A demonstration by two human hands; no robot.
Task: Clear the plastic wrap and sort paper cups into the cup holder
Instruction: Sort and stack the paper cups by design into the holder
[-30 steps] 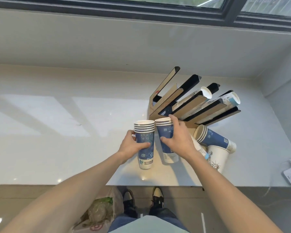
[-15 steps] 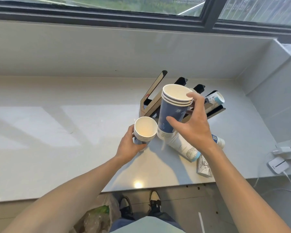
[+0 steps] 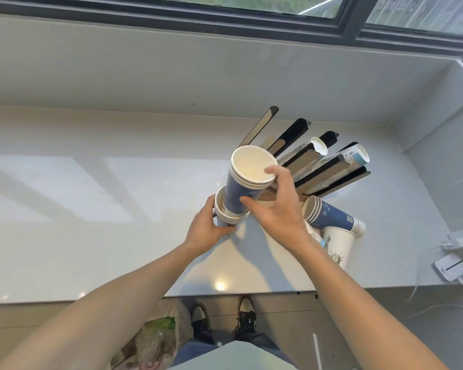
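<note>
My right hand (image 3: 277, 209) grips a short stack of blue paper cups (image 3: 245, 182), its base sitting inside the mouth of a second blue stack (image 3: 226, 216). My left hand (image 3: 207, 229) holds that lower stack upright on the white counter (image 3: 91, 209). Just behind stands the black and tan cup holder (image 3: 305, 161), its slanted slots fanning up to the right. Two slots hold rows of white patterned cups (image 3: 354, 156). Right of my hands, a blue cup stack (image 3: 329, 216) and a white cup (image 3: 341, 243) lie on their sides.
A wall and a dark window frame (image 3: 251, 20) run behind the counter. White chargers with cables (image 3: 452, 265) lie at the counter's right edge. On the floor below, a plastic bag (image 3: 155, 340) of crumpled wrap sits beside my shoes.
My right hand lifted its cup stack off the counter, swung it up, then brought it down into the mouth of the stack held in my left hand.
</note>
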